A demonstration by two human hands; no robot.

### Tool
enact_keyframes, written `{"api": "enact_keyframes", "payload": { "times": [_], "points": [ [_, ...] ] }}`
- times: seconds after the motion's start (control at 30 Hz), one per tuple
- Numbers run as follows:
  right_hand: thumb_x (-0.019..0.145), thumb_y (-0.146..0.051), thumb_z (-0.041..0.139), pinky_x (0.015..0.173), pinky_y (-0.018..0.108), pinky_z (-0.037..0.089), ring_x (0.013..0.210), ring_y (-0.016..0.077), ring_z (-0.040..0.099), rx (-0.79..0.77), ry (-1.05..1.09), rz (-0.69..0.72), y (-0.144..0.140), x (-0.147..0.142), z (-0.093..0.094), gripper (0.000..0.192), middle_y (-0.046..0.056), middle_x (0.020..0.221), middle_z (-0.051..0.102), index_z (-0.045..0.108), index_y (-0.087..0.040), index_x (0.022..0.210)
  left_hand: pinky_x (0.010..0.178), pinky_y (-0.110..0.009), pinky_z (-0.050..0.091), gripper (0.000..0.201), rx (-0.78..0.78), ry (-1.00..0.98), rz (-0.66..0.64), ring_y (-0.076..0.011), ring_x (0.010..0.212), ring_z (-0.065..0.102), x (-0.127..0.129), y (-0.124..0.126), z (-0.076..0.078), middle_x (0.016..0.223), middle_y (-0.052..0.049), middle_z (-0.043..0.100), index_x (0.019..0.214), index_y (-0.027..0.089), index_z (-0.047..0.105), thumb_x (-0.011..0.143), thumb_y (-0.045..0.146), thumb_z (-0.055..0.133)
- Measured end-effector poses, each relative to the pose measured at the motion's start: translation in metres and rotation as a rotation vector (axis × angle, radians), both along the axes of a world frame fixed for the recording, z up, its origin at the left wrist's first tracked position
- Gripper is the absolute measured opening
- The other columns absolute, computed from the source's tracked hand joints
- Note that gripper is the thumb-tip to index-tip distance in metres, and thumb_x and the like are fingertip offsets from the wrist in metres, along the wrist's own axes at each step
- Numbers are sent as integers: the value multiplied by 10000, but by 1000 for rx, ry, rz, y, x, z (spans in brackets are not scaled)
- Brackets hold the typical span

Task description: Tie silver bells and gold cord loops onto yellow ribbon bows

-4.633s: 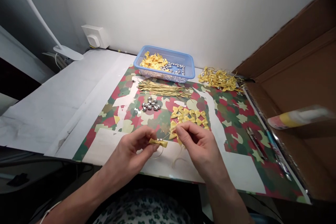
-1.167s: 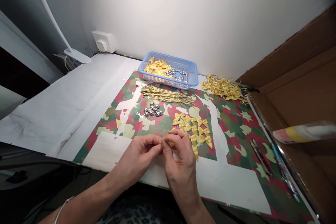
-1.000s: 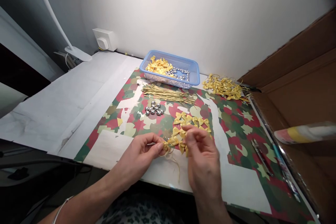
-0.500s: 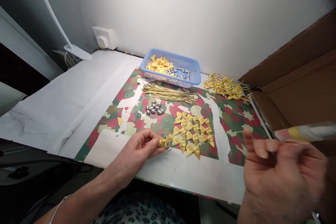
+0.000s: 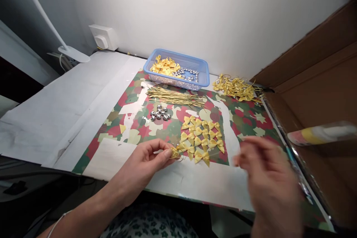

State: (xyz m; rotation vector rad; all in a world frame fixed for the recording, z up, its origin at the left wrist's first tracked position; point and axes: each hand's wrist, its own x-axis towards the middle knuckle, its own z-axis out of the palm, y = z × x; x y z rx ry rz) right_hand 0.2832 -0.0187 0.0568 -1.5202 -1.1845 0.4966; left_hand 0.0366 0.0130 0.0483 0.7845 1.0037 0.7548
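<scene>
My left hand [image 5: 152, 156] is closed in a pinch on a yellow ribbon bow [image 5: 175, 152] with a thin gold cord looped at it. To the right, my right hand [image 5: 267, 182] is raised over the table's front edge, smeared by motion. Its fingers look drawn together, and a faint streak of cord runs toward them from the bow. Several loose yellow bows [image 5: 201, 142] lie in rows just beyond and between my hands. Small silver bells [image 5: 160, 113] sit in a cluster farther back, with a bundle of gold cords [image 5: 174, 96] behind them.
A blue basket [image 5: 205, 70] at the wall holds yellow bows and silver bells. Right of it lies a heap of tied yellow bows [image 5: 235, 87]. A cardboard box [image 5: 315, 81] and a blurred white-and-yellow bottle [image 5: 320, 134] are at the right. A lamp [image 5: 74, 54] stands at the left.
My right hand has swung left and inward, toward the bow. My left hand keeps its pinch in nearly the same place. The whole view has shifted slightly.
</scene>
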Motion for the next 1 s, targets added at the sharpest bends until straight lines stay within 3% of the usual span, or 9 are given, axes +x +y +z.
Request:
{"api": "enact_keyframes", "payload": {
  "times": [0.1,0.2,0.3,0.47,0.53,0.73,0.83,0.93,1.0],
  "points": [
    [973,-315,644,657,264,535,730,142,629,-167,-126,386,5,-27,-11,203,55,1024,705,724,-226,1137,858,-265,492,285,37,35,-55,-175,901,602,-1,-3,2,904,-13,672,890,195,718,909,478,746],
    [883,-254,755,632,255,485,672,130,552,-300,-175,514,7,-46,-16,233,21,958,693,715,-218,1109,799,-260,464,265,54,62,-84,-179,893,585,-4,-4,4,952,-23,692,939,202,737,937,466,718],
    [867,-178,754,617,243,424,668,131,538,-403,-167,619,3,-58,-17,76,-13,800,666,708,-204,922,777,-265,448,272,91,86,-67,-181,869,567,-5,-2,3,913,-22,682,881,190,734,957,448,692],
    [987,-131,502,632,244,400,674,133,543,-195,-115,688,-13,-69,-11,235,2,711,587,609,-186,786,770,-263,434,265,183,169,27,-182,860,552,-2,3,-4,863,-13,656,798,183,715,945,402,704],
    [969,-111,484,609,236,391,656,127,521,-135,-122,709,-18,-71,-4,217,0,708,544,583,-189,793,791,-263,443,268,193,181,60,-188,883,567,-1,4,-7,865,-13,662,774,183,704,933,398,716],
    [866,-20,514,559,195,412,630,109,527,47,-39,956,-24,-67,22,202,9,747,579,628,-187,858,813,-246,489,273,145,159,86,-179,894,613,0,4,-7,885,-20,706,821,181,725,920,434,732],
    [926,-73,566,595,212,442,649,120,556,19,111,866,-25,-59,32,167,10,751,598,653,-203,866,908,-271,529,291,104,127,105,-178,921,646,-1,2,-5,869,-10,706,826,189,703,909,465,743],
    [991,-213,619,679,266,459,692,148,543,-41,264,590,-25,-44,31,203,12,717,579,671,-217,794,1014,-301,533,287,63,75,114,-165,955,660,-4,-2,-4,885,-4,701,818,189,693,912,454,753],
    [992,-302,652,741,284,477,747,163,543,2,394,444,-23,-31,23,253,15,688,555,684,-213,758,1046,-296,535,268,25,11,123,-152,963,666,-5,-4,-3,898,-2,700,819,185,703,918,429,759]
  ]
}}
